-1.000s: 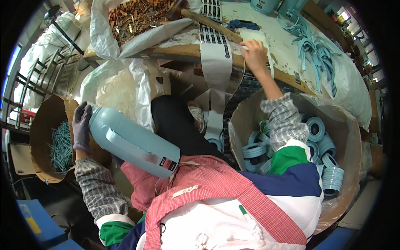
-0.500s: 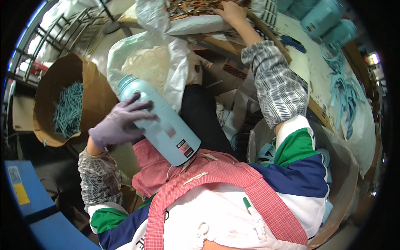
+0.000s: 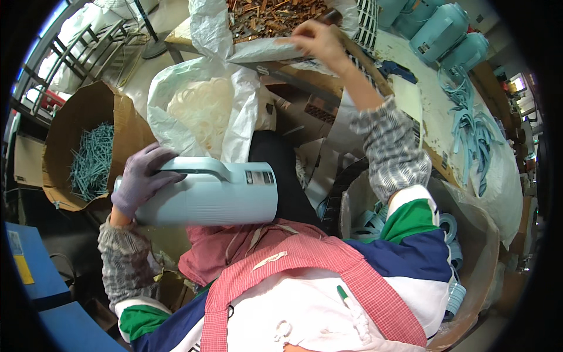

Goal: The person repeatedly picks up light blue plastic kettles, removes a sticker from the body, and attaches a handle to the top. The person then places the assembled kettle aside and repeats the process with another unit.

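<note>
Flask (image 3: 211,202): light blue, on its side over the lap, beyond the red checked apron (image 3: 293,258); handle (image 3: 214,166) on its far side.
Long axis: left to right, broad end rightward by the dark trouser leg (image 3: 277,158).
Left grip (image 3: 142,182): purple-gloved, the nearer one, clasping the flask's left end by the handle; the body extends rightward from it.
Right side: lined box (image 3: 485,226) with blue rings (image 3: 447,226).
Left side: cardboard drum (image 3: 132,132) with thin blue sticks (image 3: 92,161).
Between flask and table (image 3: 434,114): bag of pale rings (image 3: 202,111).
Right grip (image 3: 322,47): bare, well apart, beyond the flask; fingers blurred, cannot tell whether they pinch anything.
On table: hammer (image 3: 368,63) beside right grip, brown scrap (image 3: 270,20), standing flasks (image 3: 441,32).
</note>
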The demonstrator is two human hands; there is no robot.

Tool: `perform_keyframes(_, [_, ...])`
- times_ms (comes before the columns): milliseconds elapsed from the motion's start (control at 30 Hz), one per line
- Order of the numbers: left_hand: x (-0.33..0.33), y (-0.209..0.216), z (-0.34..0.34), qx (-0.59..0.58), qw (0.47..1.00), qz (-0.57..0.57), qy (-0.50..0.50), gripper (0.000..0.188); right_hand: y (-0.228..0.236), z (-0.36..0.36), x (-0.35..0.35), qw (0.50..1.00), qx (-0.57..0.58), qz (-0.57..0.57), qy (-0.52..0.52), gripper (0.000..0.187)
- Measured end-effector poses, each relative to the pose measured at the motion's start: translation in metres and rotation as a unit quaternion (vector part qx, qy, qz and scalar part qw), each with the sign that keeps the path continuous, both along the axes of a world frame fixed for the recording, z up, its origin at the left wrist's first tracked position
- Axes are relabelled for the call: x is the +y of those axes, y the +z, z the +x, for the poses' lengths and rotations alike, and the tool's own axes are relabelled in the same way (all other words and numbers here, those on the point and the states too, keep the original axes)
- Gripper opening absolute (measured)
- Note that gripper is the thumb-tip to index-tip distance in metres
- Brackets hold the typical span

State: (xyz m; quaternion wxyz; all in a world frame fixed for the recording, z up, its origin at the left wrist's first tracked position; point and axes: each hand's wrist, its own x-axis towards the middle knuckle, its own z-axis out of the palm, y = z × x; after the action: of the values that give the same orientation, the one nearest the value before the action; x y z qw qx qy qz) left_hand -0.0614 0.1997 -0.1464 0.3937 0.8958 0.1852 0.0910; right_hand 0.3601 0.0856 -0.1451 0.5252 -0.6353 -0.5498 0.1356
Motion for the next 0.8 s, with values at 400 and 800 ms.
perform_keyframes(400, [-0.105,-0.083,0.000,-0.174,0.969,0.004,0.177,0.048,-0.071,-0.211,-0.028,0.911,0.167,-0.188,0.329,0.015])
perform_keyframes(800, [-0.077,-0.085,-0.024,-0.201,0.863,-0.454,0.097,0.026,-0.049,-0.242,-0.034,0.912,0.048,-0.049,0.405,0.020])
